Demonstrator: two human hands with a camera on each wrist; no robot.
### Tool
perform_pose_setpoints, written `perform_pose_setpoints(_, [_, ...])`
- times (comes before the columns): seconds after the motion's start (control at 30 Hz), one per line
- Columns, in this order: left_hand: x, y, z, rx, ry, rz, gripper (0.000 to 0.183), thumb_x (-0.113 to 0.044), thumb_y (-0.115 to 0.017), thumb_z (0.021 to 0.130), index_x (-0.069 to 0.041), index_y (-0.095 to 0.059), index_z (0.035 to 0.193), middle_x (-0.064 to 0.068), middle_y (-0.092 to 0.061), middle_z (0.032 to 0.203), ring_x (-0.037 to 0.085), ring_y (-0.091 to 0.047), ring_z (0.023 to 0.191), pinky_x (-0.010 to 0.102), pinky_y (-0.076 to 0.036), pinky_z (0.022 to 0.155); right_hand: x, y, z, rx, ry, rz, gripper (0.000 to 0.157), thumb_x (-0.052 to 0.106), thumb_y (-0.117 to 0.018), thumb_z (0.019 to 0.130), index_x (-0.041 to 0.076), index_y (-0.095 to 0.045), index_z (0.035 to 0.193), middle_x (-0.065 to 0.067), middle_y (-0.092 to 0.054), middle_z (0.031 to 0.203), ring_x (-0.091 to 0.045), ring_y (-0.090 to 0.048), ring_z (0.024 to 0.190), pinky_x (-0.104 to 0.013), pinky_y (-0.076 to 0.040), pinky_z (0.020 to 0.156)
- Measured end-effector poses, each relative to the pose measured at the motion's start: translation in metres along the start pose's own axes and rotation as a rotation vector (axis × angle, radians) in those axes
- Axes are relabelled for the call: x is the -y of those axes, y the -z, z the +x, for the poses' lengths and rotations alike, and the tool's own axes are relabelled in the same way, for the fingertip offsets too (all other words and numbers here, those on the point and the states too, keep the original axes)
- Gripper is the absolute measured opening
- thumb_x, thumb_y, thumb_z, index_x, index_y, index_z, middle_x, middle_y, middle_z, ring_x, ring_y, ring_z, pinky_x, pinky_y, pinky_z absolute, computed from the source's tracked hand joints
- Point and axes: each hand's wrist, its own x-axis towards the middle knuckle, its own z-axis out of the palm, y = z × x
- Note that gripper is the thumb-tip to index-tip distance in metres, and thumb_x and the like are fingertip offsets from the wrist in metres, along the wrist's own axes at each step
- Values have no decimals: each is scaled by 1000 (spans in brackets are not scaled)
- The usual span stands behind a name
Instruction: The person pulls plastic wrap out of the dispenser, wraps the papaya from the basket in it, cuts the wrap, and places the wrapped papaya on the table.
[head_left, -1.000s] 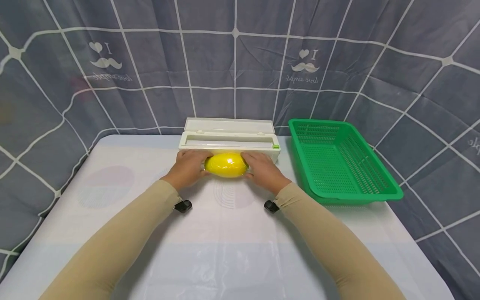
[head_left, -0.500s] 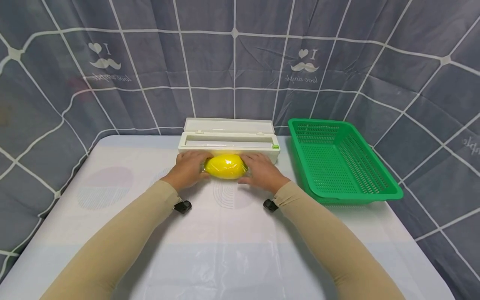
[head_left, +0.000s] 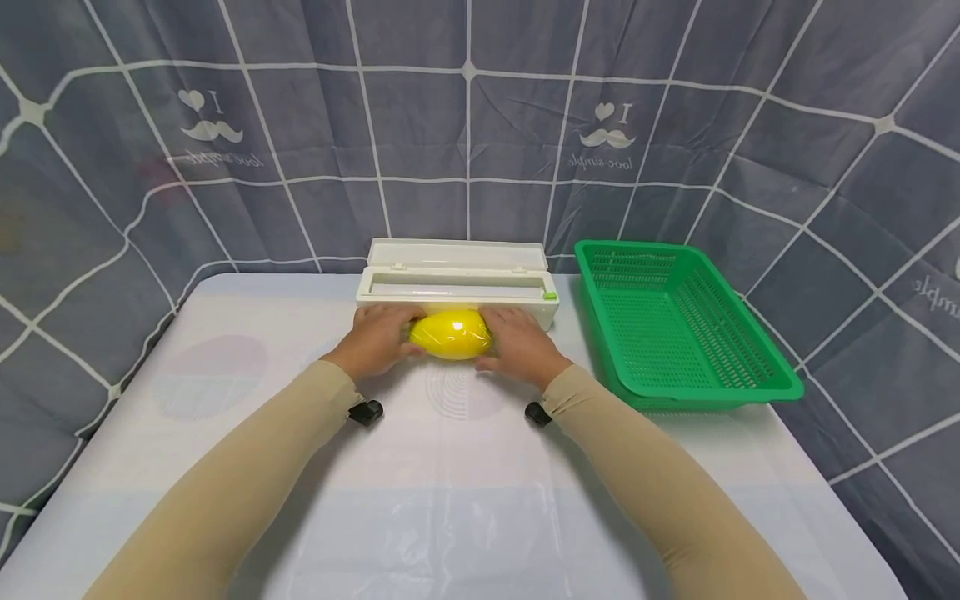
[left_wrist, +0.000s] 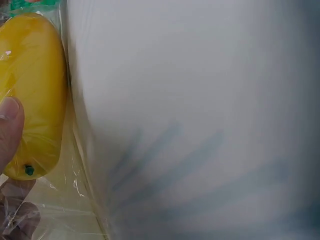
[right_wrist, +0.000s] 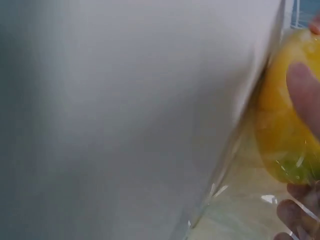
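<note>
A yellow oblong fruit (head_left: pixel 452 335) with a small green stem nub lies crosswise in front of a white cling film dispenser (head_left: pixel 457 292). Clear cling film (left_wrist: pixel 77 187) covers the fruit and spreads past its end in both wrist views. My left hand (head_left: pixel 380 337) holds the fruit's left end, thumb on its near side and fingers behind the film. At the right end, my right hand (head_left: pixel 521 346) grips it the same way, its thumb lying on the yellow skin in the right wrist view. The dispenser's lid stands up, showing the pale roll inside.
A green perforated plastic basket (head_left: pixel 622 392) stands right of the dispenser. A green slider (head_left: pixel 550 296) sits at the dispenser's right end. The table (head_left: pixel 420 508) has a pale patterned cover, and a grey checked curtain (head_left: pixel 420 125) hangs behind and on both sides.
My right hand has shifted slightly left, its thumb moving inward along the fruit's near side. The fruit has come very slightly nearer, while the left hand keeps almost the same place.
</note>
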Motion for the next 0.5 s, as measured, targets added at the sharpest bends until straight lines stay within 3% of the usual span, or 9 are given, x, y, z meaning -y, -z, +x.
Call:
perform_pose_setpoints(0.23, [-1, 1, -2, 11, -1, -17, 64, -31, -80, 95, -13, -54, 151, 10, -54, 158, 38, -44, 149, 61, -22, 122, 1, -4, 2, -55, 5, -3, 82, 36, -84, 91, 7, -43, 157, -10, -52, 159, -31, -45, 150, -46, -26, 130])
perform_pose_setpoints(0.5, [0, 5, -1, 45, -8, -5, 65, -28, -78, 97, -15, -51, 155, 10, -53, 160, 40, -45, 147, 62, -24, 119, 2, -2, 5, -33, 0, -14, 81, 39, -85, 89, 5, -48, 154, -11, -56, 156, -31, -49, 146, -44, -28, 130])
